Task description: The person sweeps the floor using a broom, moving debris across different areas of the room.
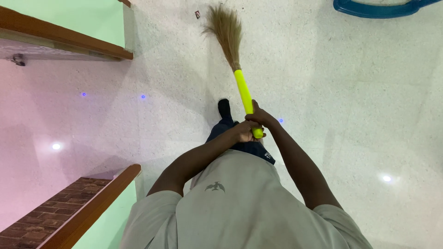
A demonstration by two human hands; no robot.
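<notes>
Floor [360, 106]: pale speckled stone with a polished finish, filling most of the view; round white glints of ceiling light sit on it at the left and lower right, with a few small blue glints between.
Person: seen from above, in a light grey short-sleeved shirt with a small dark bird emblem on the chest and dark blue trousers; both bare forearms reach forward and meet in front of the body.
Wood-trimmed ledges [64, 37]: one runs across the upper left and another [92, 207] across the lower left, each a brown wooden edge above a pale green face; the lower one has brick-patterned surface beside it.
Blue plastic rim [374, 9]: a curved blue edge at the top right corner, only partly in view, resting on the floor well apart from the person.
Broom [233, 50]: a fan of tan grass bristles bound to a bright yellow handle; the bristle tips touch the floor ahead of the person, and the handle slants back toward the body.
Left hand [245, 131]: closed around the lowest end of the yellow handle.
Right hand [258, 116]: wrapped around the handle just above the left hand, the two touching.
Dark shoe [224, 109]: one toe visible on the floor, just beside the handle.
Scrap [197, 14]: a small dark bit lying on the floor near the bristle tips.
</notes>
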